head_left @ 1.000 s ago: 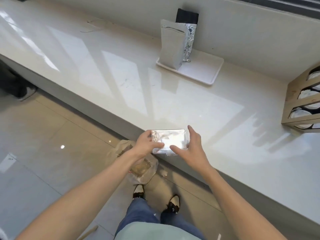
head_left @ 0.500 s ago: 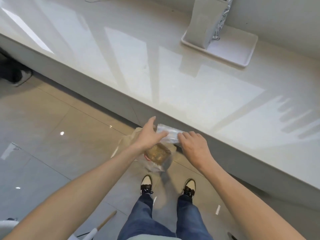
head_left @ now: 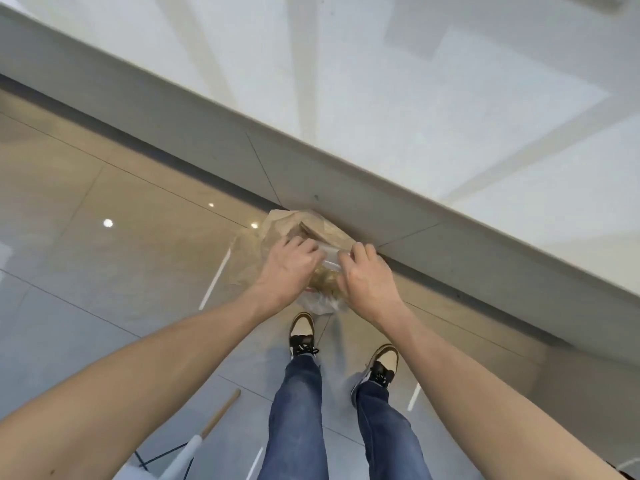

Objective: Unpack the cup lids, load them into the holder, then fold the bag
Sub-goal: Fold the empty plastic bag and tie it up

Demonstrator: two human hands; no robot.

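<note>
Folded bag (head_left: 329, 253) crosswise between hands

Both hands were extended below the edge of the white counter (head_left: 433, 98). The left hand (head_left: 289, 265) and right hand (head_left: 367, 280) each gripped one end of a small folded silver bag (head_left: 329, 255), which spanned the gap between their fingertips. Directly beneath the fingers a plastic-lined bin (head_left: 311, 230) stood on the tiled floor (head_left: 104, 202), against the counter's base.
</note>
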